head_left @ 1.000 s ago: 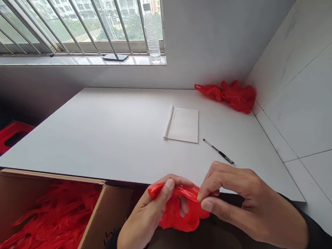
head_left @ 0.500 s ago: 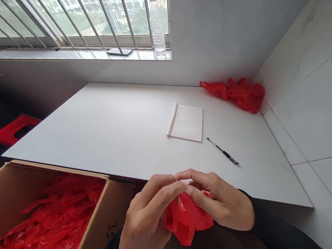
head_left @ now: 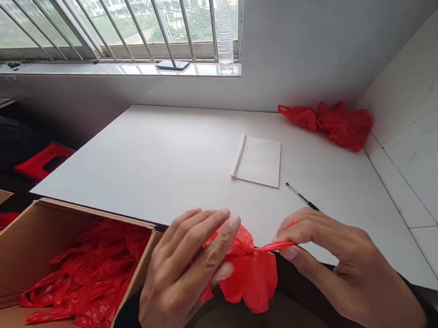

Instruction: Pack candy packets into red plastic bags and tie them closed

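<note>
A crumpled red plastic bag [head_left: 250, 276] hangs between my hands, just off the front edge of the white table [head_left: 167, 155]. My left hand [head_left: 187, 262] is closed around the bag's left part, and its fingers hide some of the plastic. With thumb and fingers, my right hand [head_left: 328, 256] pinches a twisted strand of the bag and holds it stretched out to the right. A knot or gathered point shows where that strand meets the body of the bag.
An open cardboard box [head_left: 138, 273] of red plastic bags [head_left: 91, 270] stands at front left. On the table lie a notepad [head_left: 260, 162], a pen [head_left: 301, 196] and a red bag bundle [head_left: 341, 125]. A bottle [head_left: 224, 32] and a phone [head_left: 173, 65] rest on the windowsill.
My right hand has moved right, away from my left, drawing a strand of the bag out taut. The view has shifted a little to the left.
</note>
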Motion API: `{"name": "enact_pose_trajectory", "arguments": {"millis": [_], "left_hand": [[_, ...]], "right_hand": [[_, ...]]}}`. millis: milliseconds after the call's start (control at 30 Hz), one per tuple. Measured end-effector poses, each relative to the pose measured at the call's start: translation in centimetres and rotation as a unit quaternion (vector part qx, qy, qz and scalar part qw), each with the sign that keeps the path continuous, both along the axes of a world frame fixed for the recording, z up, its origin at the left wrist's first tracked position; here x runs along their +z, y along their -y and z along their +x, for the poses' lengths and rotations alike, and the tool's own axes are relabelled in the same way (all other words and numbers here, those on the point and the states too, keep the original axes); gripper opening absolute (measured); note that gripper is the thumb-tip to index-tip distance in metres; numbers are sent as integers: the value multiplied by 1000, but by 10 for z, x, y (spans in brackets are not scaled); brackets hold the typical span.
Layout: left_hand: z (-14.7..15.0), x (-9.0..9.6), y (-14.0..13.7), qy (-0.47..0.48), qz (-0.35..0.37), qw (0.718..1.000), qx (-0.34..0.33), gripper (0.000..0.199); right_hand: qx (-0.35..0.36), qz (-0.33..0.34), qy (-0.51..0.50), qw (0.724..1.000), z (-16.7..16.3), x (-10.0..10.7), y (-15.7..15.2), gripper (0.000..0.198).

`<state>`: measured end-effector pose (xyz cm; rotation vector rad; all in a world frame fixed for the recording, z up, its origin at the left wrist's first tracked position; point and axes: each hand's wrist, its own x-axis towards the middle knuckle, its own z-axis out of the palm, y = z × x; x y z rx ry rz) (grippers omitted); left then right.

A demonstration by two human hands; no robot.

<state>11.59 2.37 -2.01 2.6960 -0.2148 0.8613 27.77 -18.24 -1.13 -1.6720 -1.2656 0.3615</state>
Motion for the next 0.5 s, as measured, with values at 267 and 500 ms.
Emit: {"name": "enact_pose_trajectory", "arguments": {"millis": [267,500], "left_hand": [[14,-51,-52,2,-260,941,217,31],[37,-81,-13,55,-562,790,240,33]], "right_hand": [[-197,-87,-55,975,38,-29,13,29],[-116,-152,-120,974,42,-48,1,43]]}}
